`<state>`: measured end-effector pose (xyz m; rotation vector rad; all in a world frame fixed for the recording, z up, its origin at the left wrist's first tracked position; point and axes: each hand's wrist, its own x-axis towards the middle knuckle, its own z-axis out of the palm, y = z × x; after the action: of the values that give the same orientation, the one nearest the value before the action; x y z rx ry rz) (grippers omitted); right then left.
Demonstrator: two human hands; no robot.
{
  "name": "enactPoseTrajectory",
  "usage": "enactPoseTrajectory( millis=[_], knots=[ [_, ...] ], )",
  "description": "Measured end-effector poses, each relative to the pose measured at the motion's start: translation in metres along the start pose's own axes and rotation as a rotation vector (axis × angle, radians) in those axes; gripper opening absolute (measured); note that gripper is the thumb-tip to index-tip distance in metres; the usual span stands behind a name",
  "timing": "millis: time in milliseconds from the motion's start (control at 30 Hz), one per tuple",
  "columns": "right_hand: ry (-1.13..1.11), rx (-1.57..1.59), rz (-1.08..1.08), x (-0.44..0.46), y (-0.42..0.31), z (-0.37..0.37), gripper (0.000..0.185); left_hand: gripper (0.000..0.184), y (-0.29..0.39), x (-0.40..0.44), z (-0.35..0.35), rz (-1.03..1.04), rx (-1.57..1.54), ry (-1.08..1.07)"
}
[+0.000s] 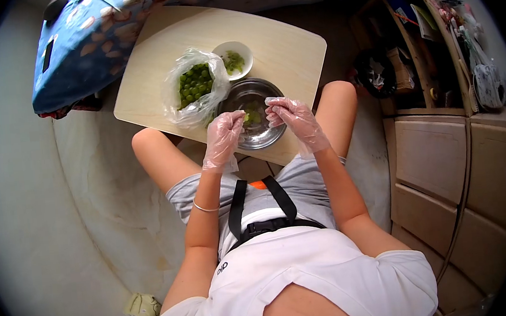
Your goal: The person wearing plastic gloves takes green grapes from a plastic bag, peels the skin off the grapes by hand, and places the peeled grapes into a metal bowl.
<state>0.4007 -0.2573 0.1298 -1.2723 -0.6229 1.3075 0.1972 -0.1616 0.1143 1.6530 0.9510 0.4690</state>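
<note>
Left hand (223, 137) and right hand (298, 123) have fingertips pinched together — contents too small to tell — above the metal bowl (265, 137) beneath.

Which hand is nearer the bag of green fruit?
Left: the left hand is close to the bag, at its near right; the right hand is farther, across the metal bowl.
</note>
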Motion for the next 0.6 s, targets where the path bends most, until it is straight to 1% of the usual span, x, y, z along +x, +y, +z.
enactPoseTrajectory(
  millis=[33,67,133,167,233,267,300,333,400,433,467,533,567,600],
  knots=[
    [0.004,0.000,0.000,0.000,0.000,0.000,0.023,0.022,0.000,0.000,0.000,0.080,0.068,0.051],
    [0.013,-0.016,-0.017,0.000,-0.001,0.000,0.022,0.022,0.001,-0.001,0.001,0.080,0.067,0.048],
    [0.022,-0.034,-0.034,0.001,-0.006,0.002,0.022,0.019,0.017,-0.004,-0.001,-0.093,-0.156,0.116],
    [0.032,-0.031,-0.041,0.004,-0.010,0.004,0.021,0.017,0.017,-0.004,-0.003,-0.147,-0.219,0.149],
    [0.040,-0.028,-0.047,0.013,-0.020,0.009,0.020,0.018,0.020,-0.004,-0.010,-0.176,-0.279,0.177],
    [0.019,-0.049,-0.121,0.020,-0.026,0.013,0.018,0.020,0.022,-0.004,-0.015,-0.205,-0.338,0.205],
    [-0.004,-0.068,-0.196,0.029,-0.033,0.017,0.016,0.023,0.024,-0.005,-0.018,-0.203,-0.334,0.236],
    [-0.008,-0.066,-0.200,0.038,-0.041,0.022,0.016,0.023,0.024,-0.007,-0.022,-0.199,-0.332,0.240],
    [0.120,-0.692,-0.563,0.057,-0.064,0.035,0.014,0.024,0.022,-0.008,-0.029,-0.210,-0.314,0.269],
    [0.164,-0.744,-0.694,0.063,-0.078,0.046,0.010,0.024,0.022,-0.009,-0.030,-0.197,-0.309,0.279],
    [0.158,-0.748,-0.698,0.079,-0.075,0.049,0.010,0.024,0.021,-0.009,-0.031,-0.194,-0.313,0.285],
    [0.008,-0.889,-0.625,0.122,-0.055,0.045,0.015,0.024,0.019,-0.011,-0.031,-0.177,-0.339,0.299],
    [0.005,-0.893,-0.628,0.137,-0.041,0.040,0.015,0.024,0.019,-0.012,-0.030,-0.175,-0.343,0.302],
    [0.033,-0.927,-0.542,0.152,-0.026,0.035,0.013,0.023,0.019,-0.013,-0.029,-0.164,-0.369,0.300]
  ],
)
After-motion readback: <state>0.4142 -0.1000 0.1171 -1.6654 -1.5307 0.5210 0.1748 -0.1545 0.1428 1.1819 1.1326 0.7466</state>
